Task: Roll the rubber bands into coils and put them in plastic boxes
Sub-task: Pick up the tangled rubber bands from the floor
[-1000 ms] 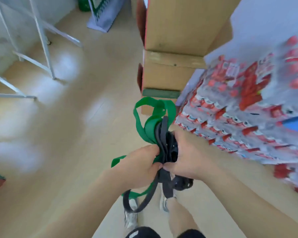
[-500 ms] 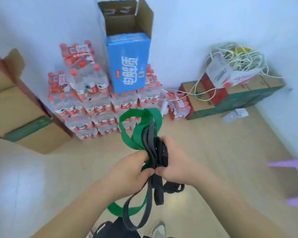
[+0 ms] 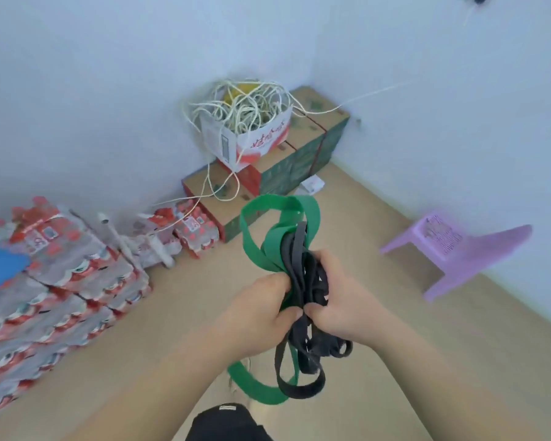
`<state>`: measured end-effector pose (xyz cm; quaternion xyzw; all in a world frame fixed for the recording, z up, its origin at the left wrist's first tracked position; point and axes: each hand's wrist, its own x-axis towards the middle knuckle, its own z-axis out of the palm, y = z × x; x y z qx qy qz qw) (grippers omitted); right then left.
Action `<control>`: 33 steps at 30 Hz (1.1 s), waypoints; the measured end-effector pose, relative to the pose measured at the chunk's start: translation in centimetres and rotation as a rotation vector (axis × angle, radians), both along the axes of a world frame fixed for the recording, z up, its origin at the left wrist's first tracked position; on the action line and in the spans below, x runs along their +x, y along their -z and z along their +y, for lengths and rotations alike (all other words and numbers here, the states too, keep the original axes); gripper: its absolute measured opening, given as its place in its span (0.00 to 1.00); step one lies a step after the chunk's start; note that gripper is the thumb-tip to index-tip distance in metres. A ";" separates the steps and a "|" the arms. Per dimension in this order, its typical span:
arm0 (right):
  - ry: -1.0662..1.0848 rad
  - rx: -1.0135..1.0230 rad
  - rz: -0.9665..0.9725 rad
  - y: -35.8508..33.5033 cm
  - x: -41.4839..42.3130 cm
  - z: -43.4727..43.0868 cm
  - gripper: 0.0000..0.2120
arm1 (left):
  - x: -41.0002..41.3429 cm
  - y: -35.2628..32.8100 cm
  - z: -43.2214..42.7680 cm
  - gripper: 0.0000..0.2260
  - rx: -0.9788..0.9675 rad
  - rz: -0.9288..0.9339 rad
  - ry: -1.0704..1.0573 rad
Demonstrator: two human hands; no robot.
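bottle packs (image 3: pixel 61 281): stacked on the floor, well left of the purple stool (image 3: pixel 452 246); not part of the job.
left hand (image 3: pixel 258 313): left of the stool, mid-air above the floor. Fingers are curled round the bundle, with the thumb clamped on it.
green band (image 3: pixel 277 243): wide and flat, held in the bundle left of the stool. One loop stands up above the hands and one hangs below them.
black bands (image 3: pixel 310 281): several narrow ones are tangled against the green band, on its stool side. Their tails hang below the grip.
right hand (image 3: pixel 337 300): nearest the stool. Fingers are wrapped round the black bands, and its thumb tip touches the left thumb.
plastic boxes: none seen in view.
handling: the bands are judged light, limp and springy. The rubber should grip skin well, but a coil is expected to spring open if released. Snagging between bands is likely.
hold point: one band is best pinched at a free hanging end below the hands and drawn out of the tangle. It should then be rolled from that end, with the roll kept pinched.
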<state>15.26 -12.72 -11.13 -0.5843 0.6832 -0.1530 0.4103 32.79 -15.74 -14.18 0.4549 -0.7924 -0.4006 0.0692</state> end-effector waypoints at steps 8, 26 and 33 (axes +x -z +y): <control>0.173 0.034 0.035 0.3 -16.7 -13.2 0.25 | -17.7 0.3 -16.3 0.08 0.032 -0.030 0.220; -0.215 0.110 0.041 3.2 -46.9 -46.0 0.36 | -47.4 2.3 -40.9 0.08 0.069 -0.012 -0.299; -0.396 0.097 0.076 5.4 -48.3 -58.4 0.35 | -49.5 4.5 -49.9 0.11 0.043 -0.038 -0.403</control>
